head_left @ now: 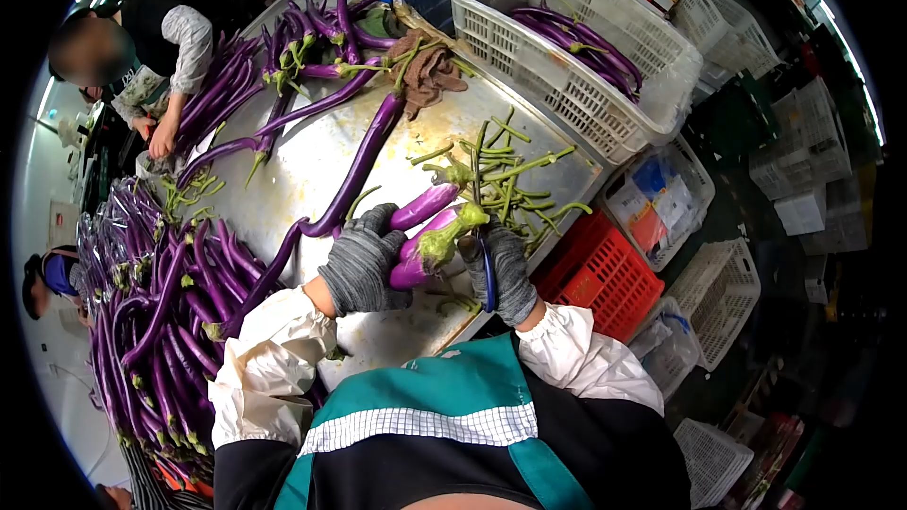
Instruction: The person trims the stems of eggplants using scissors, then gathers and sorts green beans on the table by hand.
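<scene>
My left hand [366,260], in a grey knit glove, is wrapped round purple eggplants [416,269]; two show, their green caps towards the right. In my right hand [505,269], also gloved, is a pair of scissors [488,269] with dark blue handles. The blades point away from me, beside the nearer eggplant's green cap; whether they touch it I cannot tell. Cut green stems [515,194] lie scattered just beyond my right hand. A long curved eggplant [370,151] rests on the metal table [378,331] beyond my left hand.
A large pile of eggplants [170,321] is at the left. A white crate [567,66] with several eggplants stands at the back right, and a red crate [605,274] sits beside the table's right edge. A brown cloth [430,76] lies on the table. A co-worker [156,57] handles eggplants at the far left.
</scene>
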`<state>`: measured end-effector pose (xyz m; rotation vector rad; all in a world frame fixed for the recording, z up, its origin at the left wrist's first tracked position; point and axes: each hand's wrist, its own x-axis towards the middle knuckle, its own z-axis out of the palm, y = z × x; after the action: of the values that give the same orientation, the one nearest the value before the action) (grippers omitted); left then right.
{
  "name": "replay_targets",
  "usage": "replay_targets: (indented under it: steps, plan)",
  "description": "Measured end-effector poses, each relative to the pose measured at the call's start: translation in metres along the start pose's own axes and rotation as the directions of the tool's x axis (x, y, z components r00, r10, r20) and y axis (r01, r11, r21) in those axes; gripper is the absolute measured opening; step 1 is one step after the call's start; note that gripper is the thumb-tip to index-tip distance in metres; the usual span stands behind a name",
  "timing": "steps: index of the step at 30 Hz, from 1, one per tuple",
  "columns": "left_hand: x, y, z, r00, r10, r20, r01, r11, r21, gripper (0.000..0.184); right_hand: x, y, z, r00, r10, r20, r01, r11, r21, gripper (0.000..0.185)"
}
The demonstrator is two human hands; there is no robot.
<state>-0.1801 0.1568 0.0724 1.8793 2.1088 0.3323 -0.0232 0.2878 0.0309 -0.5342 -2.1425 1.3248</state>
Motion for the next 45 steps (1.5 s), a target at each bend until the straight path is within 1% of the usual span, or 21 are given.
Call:
replay_targets:
  steps: [5, 7, 9, 11, 12, 13, 14, 16, 17, 19, 21, 23, 25, 29, 33, 34, 35, 36, 37, 42, 45]
  plan:
    - [-0.005, 0.022, -0.002, 0.981, -0.185, 0.061, 0.185, 0.983, 0.000, 0.069, 0.001, 0.008, 0.011, 0.987, 0.151, 0.054, -0.151, 0.989, 0.003, 0.028]
    - [-0.006, 0.027, -0.002, 0.963, -0.257, 0.075, 0.255, 0.966, 0.042, 0.067, -0.003, 0.030, 0.024, 0.996, -0.081, -0.042, 0.083, 0.996, 0.035, 0.024]
    - [-0.006, 0.034, -0.004, 0.917, -0.379, 0.124, 0.367, 0.923, 0.114, 0.060, -0.008, 0.056, 0.040, 0.998, -0.059, 0.002, 0.059, 0.997, 0.054, 0.022]
    - [-0.002, 0.039, -0.011, 0.852, -0.461, 0.249, 0.441, 0.887, 0.136, 0.055, -0.019, 0.093, 0.058, 0.968, -0.205, 0.142, 0.239, 0.924, -0.298, 0.021]
    - [-0.002, 0.038, -0.009, 0.829, -0.475, 0.293, 0.454, 0.880, 0.142, 0.050, -0.023, 0.107, 0.061, 0.965, -0.164, 0.205, 0.221, 0.928, -0.300, 0.022]
    - [-0.004, 0.028, -0.001, 0.807, -0.467, 0.360, 0.449, 0.883, 0.138, 0.048, -0.029, 0.120, 0.062, 0.950, 0.007, 0.311, -0.003, 1.000, -0.014, 0.023]
    - [-0.007, 0.025, -0.001, 0.803, -0.501, 0.322, 0.479, 0.865, 0.150, 0.048, -0.035, 0.133, 0.060, 0.818, 0.220, 0.531, -0.552, 0.556, 0.621, 0.023]
    - [-0.015, 0.023, -0.018, 0.801, -0.545, 0.248, 0.555, 0.831, 0.031, 0.039, -0.039, 0.151, 0.048, 0.557, 0.081, 0.827, -0.809, -0.171, 0.562, 0.026]
    - [-0.023, 0.015, -0.022, 0.821, -0.559, 0.115, 0.564, 0.825, -0.017, 0.042, -0.037, 0.096, 0.036, 0.546, 0.579, 0.605, -0.818, 0.212, 0.535, 0.034]
    - [-0.035, -0.004, -0.046, 0.762, -0.648, -0.006, 0.642, 0.756, -0.125, 0.045, -0.029, 0.088, 0.024, 0.476, 0.523, 0.707, -0.872, 0.174, 0.458, 0.048]
    - [-0.060, -0.040, -0.058, 0.692, -0.677, -0.252, 0.492, 0.697, -0.522, 0.038, -0.030, 0.062, 0.013, 0.494, 0.616, 0.614, -0.860, 0.239, 0.451, 0.048]
    - [-0.084, -0.056, -0.071, 0.443, -0.737, -0.511, -0.177, 0.487, -0.855, 0.027, -0.036, 0.068, 0.004, 0.537, 0.484, 0.691, -0.836, 0.193, 0.514, 0.050]
    - [-0.116, -0.079, -0.084, 0.216, -0.744, -0.632, -0.375, 0.534, -0.758, 0.028, -0.039, 0.058, -0.002, 0.553, 0.519, 0.652, -0.823, 0.214, 0.527, 0.047]
    - [-0.174, -0.108, -0.103, -0.326, -0.808, -0.491, -0.676, 0.563, -0.476, 0.041, -0.047, 0.053, -0.008, 0.563, 0.603, 0.565, -0.812, 0.275, 0.515, 0.047]
    - [-0.220, -0.109, -0.106, -0.585, -0.749, -0.312, -0.631, 0.662, -0.405, 0.056, -0.051, 0.059, -0.003, 0.547, 0.573, 0.610, -0.812, 0.186, 0.554, 0.046]
    - [-0.237, -0.113, -0.096, -0.520, -0.785, -0.335, -0.718, 0.615, -0.327, 0.063, -0.052, 0.063, -0.002, 0.537, 0.541, 0.647, -0.815, 0.137, 0.563, 0.045]
    - [-0.244, -0.113, -0.082, -0.600, -0.683, -0.415, -0.324, 0.683, -0.655, 0.071, -0.054, 0.068, 0.000, 0.528, 0.508, 0.681, -0.818, 0.088, 0.569, 0.043]
    - [-0.250, -0.113, -0.067, -0.667, -0.565, -0.486, 0.143, 0.543, -0.827, 0.082, -0.055, 0.080, -0.002, 0.519, 0.424, 0.742, -0.843, 0.109, 0.527, 0.044]
    - [-0.236, -0.094, -0.070, -0.715, -0.476, -0.512, 0.571, 0.025, -0.821, 0.087, -0.053, 0.072, -0.001, 0.513, 0.403, 0.758, -0.848, 0.101, 0.520, 0.043]
    - [-0.222, -0.100, -0.056, -0.732, -0.455, -0.507, 0.612, -0.111, -0.783, 0.080, -0.049, 0.070, -0.002, 0.515, 0.423, 0.746, -0.854, 0.181, 0.487, 0.041]
    - [-0.219, -0.116, -0.034, -0.671, -0.536, -0.513, 0.627, -0.041, -0.778, 0.075, -0.052, 0.062, -0.005, 0.545, 0.478, 0.689, -0.818, 0.121, 0.563, 0.040]
